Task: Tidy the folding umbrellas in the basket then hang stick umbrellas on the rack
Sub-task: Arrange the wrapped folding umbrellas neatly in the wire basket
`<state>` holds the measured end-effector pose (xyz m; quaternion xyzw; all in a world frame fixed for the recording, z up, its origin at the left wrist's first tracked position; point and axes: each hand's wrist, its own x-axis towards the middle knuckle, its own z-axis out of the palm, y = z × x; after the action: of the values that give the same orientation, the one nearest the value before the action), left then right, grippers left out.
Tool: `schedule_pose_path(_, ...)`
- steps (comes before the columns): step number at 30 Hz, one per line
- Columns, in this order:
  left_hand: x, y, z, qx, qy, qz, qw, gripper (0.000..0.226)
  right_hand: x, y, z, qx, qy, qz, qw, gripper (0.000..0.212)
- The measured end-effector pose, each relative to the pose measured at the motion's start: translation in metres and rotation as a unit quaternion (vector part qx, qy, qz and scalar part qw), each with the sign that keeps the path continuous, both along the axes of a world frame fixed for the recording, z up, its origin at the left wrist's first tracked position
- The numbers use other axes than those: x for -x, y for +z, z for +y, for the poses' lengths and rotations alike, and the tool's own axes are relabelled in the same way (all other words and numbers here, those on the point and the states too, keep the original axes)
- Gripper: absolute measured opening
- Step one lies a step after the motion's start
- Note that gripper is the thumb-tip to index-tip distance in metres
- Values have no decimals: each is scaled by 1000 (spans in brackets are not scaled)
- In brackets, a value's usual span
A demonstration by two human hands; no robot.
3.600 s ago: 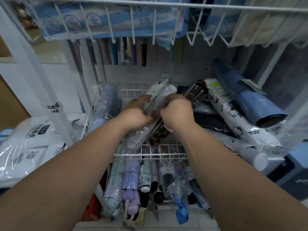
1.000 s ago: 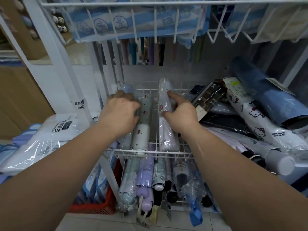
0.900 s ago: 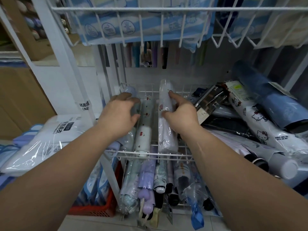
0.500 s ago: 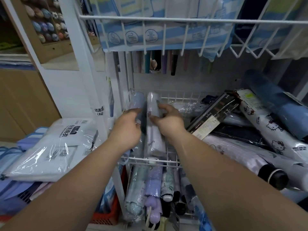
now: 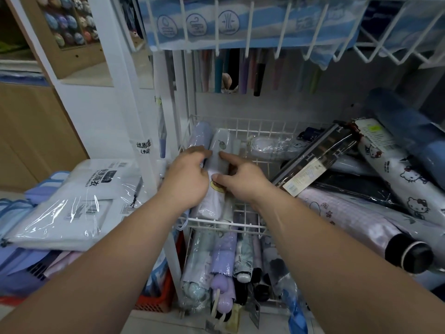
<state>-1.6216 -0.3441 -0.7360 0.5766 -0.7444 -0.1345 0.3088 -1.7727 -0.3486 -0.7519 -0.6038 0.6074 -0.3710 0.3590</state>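
A white wire basket (image 5: 250, 123) holds folding umbrellas in clear sleeves. At its left end lie a lilac umbrella (image 5: 199, 134) and, beside it, a white patterned umbrella (image 5: 220, 150). My left hand (image 5: 186, 174) rests on the white one's left side, fingers curled over it. On its right side my right hand (image 5: 240, 177) presses with thumb and forefinger. A dark checked umbrella (image 5: 313, 160) and a white cat-print umbrella (image 5: 397, 172) lie askew to the right. Stick umbrella handles (image 5: 243, 71) hang behind the basket.
A lower wire basket (image 5: 224, 261) holds more folding umbrellas end-out. Packaged raincoats (image 5: 77, 201) are stacked at the left beside a white rack post (image 5: 125, 75). An upper wire shelf (image 5: 265, 25) hangs overhead. An orange crate (image 5: 156, 302) sits below.
Both hands slid the white umbrella left until it lies against the lilac one. The view shifted left and down, and the hands have come close together on it.
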Motion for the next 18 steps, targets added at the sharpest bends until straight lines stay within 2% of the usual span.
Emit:
schedule_pose_path(4,1,-3,-2,15,-26,-106,994,40,5,2,3,-5,30,63,998,72)
schedule_pose_path(7,5,3,0,22,-19,-136,990,36,12,12,7,12,41,139,989,69)
schedule_pose_path(10,11,11,5,39,-18,-155,987,36,21,24,12,44,3,178,983,59)
schedule_pose_path(14,32,18,10,86,-69,-73,991,40,48,39,27,126,-179,144,965,44)
schedule_pose_path(16,54,22,11,60,-109,-7,992,42,62,45,36,152,-295,147,932,47)
schedule_pose_path(18,79,22,9,8,-151,57,987,45,74,49,44,143,-362,117,914,53)
